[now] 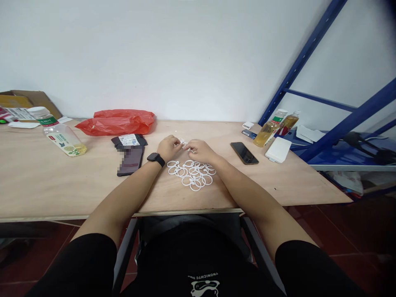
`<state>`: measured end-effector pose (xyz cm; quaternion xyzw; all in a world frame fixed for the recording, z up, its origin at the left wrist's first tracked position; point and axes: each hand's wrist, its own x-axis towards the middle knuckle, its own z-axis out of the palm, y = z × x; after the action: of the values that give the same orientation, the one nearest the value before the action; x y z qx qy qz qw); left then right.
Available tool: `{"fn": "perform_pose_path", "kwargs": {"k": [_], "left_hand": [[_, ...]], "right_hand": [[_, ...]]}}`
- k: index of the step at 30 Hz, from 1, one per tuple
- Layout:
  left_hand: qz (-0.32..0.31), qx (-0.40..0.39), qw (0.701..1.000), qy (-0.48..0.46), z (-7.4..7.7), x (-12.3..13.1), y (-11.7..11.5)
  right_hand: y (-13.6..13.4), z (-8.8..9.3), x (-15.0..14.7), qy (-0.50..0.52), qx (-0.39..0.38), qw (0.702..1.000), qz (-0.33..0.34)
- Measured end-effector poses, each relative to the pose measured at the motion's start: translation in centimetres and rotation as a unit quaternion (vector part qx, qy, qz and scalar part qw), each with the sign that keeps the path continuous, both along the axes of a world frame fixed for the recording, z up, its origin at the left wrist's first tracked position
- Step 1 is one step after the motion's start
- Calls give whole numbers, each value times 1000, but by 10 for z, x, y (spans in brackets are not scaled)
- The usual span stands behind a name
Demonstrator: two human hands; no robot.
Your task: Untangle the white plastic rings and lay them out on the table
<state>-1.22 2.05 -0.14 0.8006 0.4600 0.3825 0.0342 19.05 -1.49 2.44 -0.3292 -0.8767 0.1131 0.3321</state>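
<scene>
A heap of several white plastic rings (pixel 192 174) lies on the plywood table (pixel 46 185) in front of me. My left hand (pixel 168 147), with a black watch on its wrist, and my right hand (pixel 199 150) meet just beyond the heap. Both have their fingers pinched together on a small white ring piece (pixel 184 144) held between them above the table.
A dark phone (pixel 130 161) and a black packet (pixel 129 140) lie to the left, a red plastic bag (pixel 119 122) behind them. A bottle (pixel 62 138) lies far left. To the right are a black phone (pixel 244 153), a white box (pixel 278 149), two bottles (pixel 269 130) and blue shelving (pixel 337 123).
</scene>
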Motion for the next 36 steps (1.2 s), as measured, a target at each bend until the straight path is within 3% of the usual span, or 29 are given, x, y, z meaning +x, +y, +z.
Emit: {"fn": "perform_pose_path", "kwargs": {"k": [4,7,10,14,19,26,36], "left_hand": [[14,-16,999,48,-6,-4,6],[-8,-26,996,83,-10,-3,7],[-29,-25,995,87,-10,0,4],[-55,-12,998,39,-4,2,-1],[-139,-48,989,12,3,6,-9],[-151,-137,977,-55,1,9,-13],[-144,-130,978,-74,3,10,-16]], "right_hand": [[-5,-4,-6,-87,-65,990,95],[-5,-7,-9,-108,-94,983,112],[-3,-9,-7,-105,-117,984,83],[0,-11,-2,-52,-129,990,-8],[9,-14,2,35,-68,994,-76],[13,-14,4,59,16,994,-86],[10,-14,3,26,23,996,-78]]}}
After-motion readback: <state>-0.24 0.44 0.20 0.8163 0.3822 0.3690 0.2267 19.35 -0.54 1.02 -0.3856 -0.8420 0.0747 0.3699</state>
